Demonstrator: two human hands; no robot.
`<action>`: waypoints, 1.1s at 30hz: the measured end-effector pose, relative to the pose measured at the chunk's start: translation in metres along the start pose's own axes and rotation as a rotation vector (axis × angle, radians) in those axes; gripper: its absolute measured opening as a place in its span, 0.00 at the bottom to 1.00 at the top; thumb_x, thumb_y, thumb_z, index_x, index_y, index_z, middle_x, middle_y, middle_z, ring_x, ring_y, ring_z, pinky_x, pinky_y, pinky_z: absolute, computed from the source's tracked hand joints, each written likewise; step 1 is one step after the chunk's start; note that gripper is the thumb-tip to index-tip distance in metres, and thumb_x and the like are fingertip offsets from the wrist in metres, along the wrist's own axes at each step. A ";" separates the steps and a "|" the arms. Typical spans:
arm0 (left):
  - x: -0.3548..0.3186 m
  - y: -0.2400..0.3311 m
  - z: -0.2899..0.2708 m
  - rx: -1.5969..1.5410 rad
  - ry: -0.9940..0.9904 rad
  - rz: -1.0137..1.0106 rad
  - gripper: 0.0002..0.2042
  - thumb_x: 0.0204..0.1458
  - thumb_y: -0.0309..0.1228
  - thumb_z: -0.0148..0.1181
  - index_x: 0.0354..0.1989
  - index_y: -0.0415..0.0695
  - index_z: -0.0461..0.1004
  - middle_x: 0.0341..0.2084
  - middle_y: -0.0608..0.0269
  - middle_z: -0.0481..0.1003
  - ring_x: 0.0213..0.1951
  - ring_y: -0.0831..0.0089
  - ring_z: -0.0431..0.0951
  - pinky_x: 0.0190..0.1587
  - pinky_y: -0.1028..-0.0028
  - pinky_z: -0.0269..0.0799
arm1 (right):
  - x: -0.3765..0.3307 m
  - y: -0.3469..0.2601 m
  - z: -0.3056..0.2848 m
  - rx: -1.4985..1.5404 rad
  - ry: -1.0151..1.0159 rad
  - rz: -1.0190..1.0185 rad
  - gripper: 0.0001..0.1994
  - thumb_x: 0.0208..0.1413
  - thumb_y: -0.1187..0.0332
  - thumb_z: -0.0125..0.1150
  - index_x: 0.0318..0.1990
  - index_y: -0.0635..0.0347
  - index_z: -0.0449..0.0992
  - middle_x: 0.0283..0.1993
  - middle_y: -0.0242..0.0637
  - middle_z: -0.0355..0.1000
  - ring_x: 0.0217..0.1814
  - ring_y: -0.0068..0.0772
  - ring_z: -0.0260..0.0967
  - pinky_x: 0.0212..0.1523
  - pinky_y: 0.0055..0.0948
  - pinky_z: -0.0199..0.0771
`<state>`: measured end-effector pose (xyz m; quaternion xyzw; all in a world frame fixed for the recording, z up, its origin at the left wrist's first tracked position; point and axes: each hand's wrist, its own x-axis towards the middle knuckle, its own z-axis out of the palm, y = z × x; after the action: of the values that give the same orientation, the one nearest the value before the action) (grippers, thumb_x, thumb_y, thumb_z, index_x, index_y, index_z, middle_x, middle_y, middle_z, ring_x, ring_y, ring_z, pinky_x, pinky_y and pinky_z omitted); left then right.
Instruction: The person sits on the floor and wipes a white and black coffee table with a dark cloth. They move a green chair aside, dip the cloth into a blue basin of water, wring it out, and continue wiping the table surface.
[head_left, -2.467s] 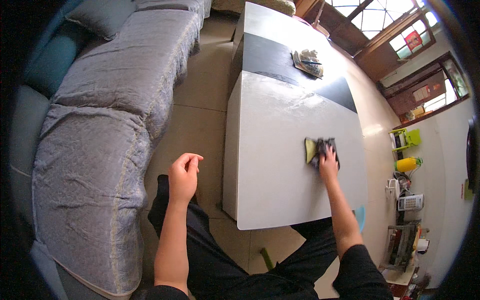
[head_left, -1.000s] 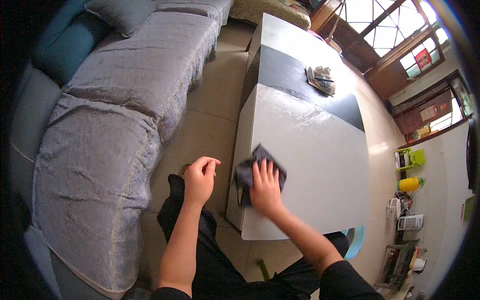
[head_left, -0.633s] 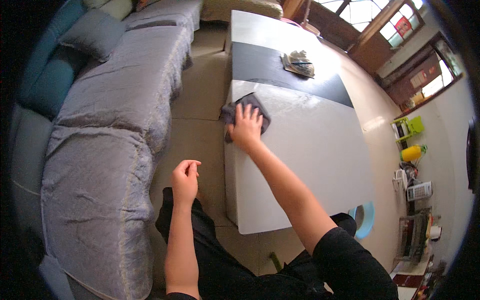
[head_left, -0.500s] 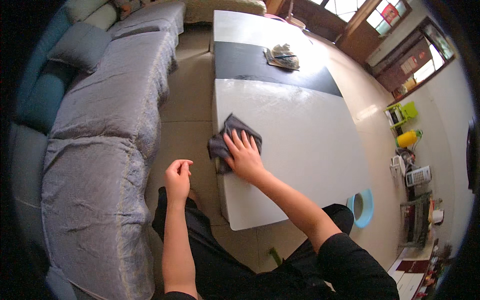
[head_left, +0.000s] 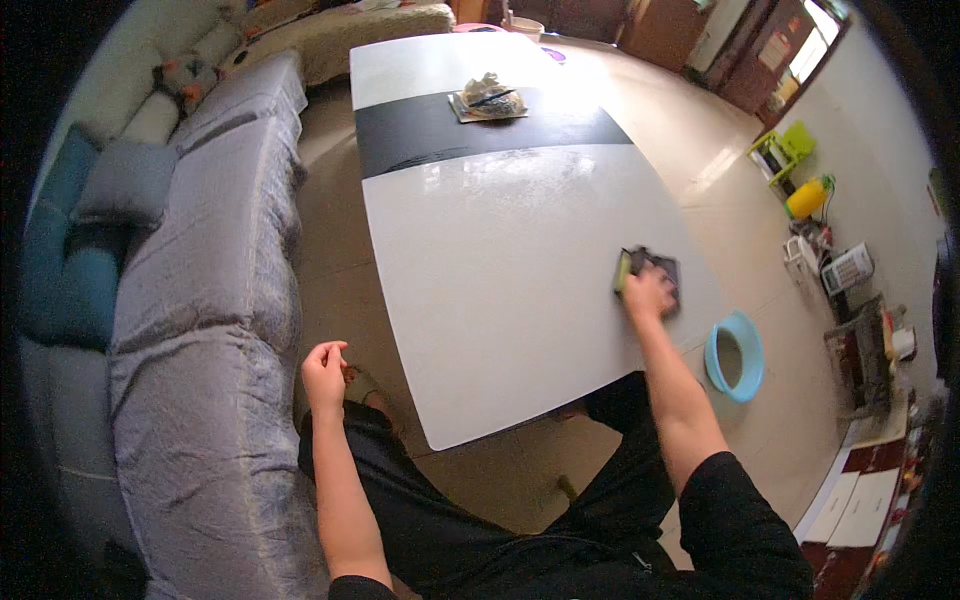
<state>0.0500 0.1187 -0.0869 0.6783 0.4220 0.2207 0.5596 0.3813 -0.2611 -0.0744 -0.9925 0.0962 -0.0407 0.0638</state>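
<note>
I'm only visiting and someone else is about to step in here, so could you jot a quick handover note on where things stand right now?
Right hand: pressed flat on a dark cloth with a yellow-green edge, near the right edge of the white table.
Left hand: empty, loosely curled, off the table beside the grey sofa.
Nearby: a blue basin on the floor to the right; a small bundle on a mat on the table's black band at the far end.
Done: cannot tell which parts have been wiped.
Left: probably the far end beyond the band.
</note>
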 end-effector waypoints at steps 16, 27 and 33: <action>0.011 -0.006 0.037 0.209 -0.070 -0.017 0.09 0.53 0.28 0.49 0.32 0.38 0.74 0.18 0.70 0.67 0.20 0.83 0.63 0.23 0.80 0.58 | -0.132 0.037 -0.025 0.406 -0.178 -1.066 0.30 0.33 0.77 0.57 0.52 0.52 0.67 0.58 0.38 0.61 0.62 0.45 0.53 0.62 0.46 0.49; -0.022 -0.004 0.027 0.164 0.030 0.012 0.08 0.55 0.30 0.48 0.33 0.41 0.74 0.16 0.72 0.65 0.16 0.86 0.59 0.16 0.82 0.52 | -0.057 0.075 0.018 -0.080 0.369 -0.399 0.24 0.49 0.67 0.42 0.53 0.72 0.62 0.57 0.57 0.58 0.59 0.58 0.55 0.59 0.55 0.46; -0.038 0.002 0.043 0.181 -0.066 0.167 0.09 0.56 0.31 0.48 0.34 0.41 0.74 0.16 0.74 0.64 0.14 0.86 0.57 0.15 0.82 0.51 | -0.233 0.016 -0.010 0.517 0.053 -1.128 0.26 0.42 0.66 0.56 0.53 0.58 0.64 0.59 0.43 0.59 0.62 0.44 0.55 0.61 0.45 0.50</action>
<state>0.0629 0.0627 -0.0900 0.7657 0.3636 0.2052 0.4894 0.1497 -0.2319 -0.0828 -0.8416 -0.4543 -0.1150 0.2685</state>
